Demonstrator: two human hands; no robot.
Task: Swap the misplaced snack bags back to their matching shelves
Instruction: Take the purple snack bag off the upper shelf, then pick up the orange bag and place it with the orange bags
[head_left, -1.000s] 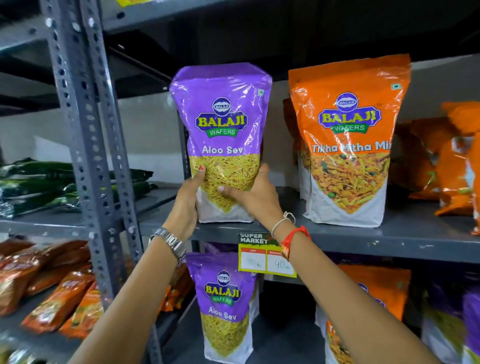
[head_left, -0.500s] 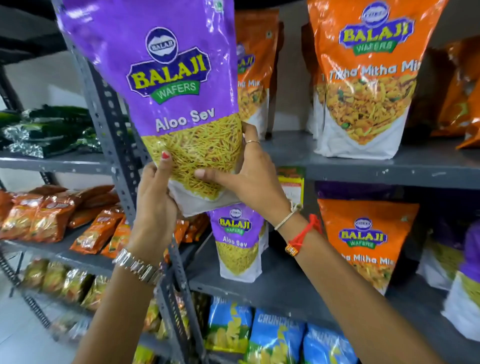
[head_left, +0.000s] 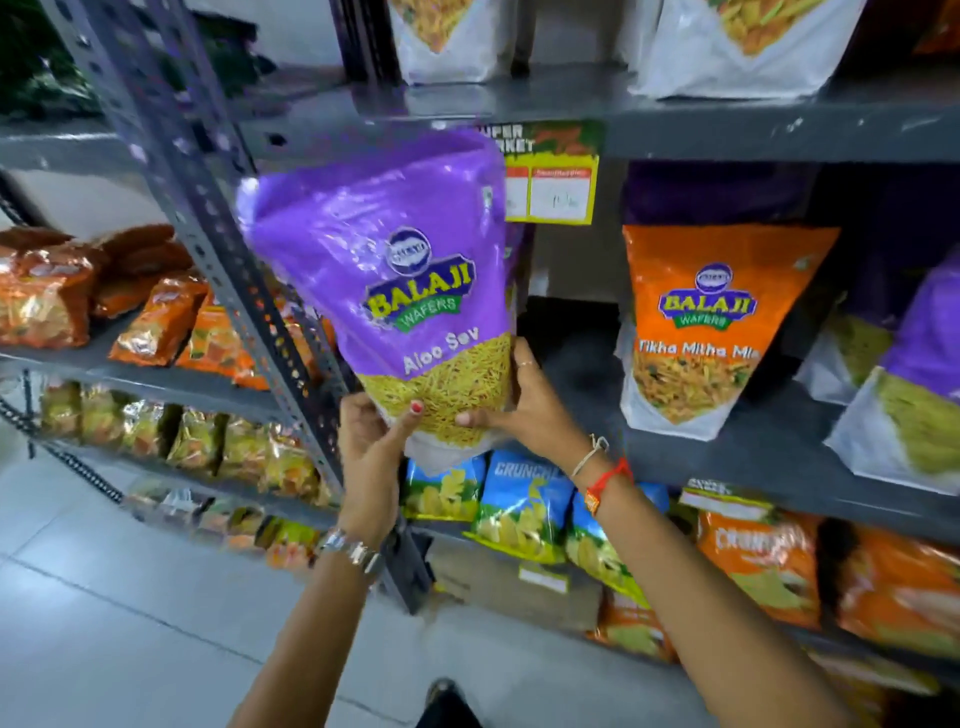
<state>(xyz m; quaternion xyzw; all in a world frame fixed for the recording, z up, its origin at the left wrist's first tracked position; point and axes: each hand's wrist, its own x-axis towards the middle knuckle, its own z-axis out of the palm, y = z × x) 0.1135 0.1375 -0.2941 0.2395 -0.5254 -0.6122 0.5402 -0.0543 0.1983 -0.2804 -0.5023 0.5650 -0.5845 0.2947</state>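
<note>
Gripping the bottom corners, both hands hold up the purple Aloo Sev bag (head_left: 395, 291) in front of the grey shelving. The left hand (head_left: 371, 441) is closed on the lower left corner, its thumb pressed across the front of the pack; the right hand (head_left: 514, 410) is closed on the lower right corner, fingers wrapped behind. The bag is kept upright, tilted slightly, off any shelf, and level with the middle shelf (head_left: 727, 457). On that shelf an orange Tikha Mitha Mix bag (head_left: 711, 322) is stood just to the right of the held bag, with purple bags (head_left: 919, 374) seen further right. A yellow price tag (head_left: 556, 192) is fixed to the edge of the shelf above. Blue Crunchex packs (head_left: 519, 509) are ranged on the shelf below.
</note>
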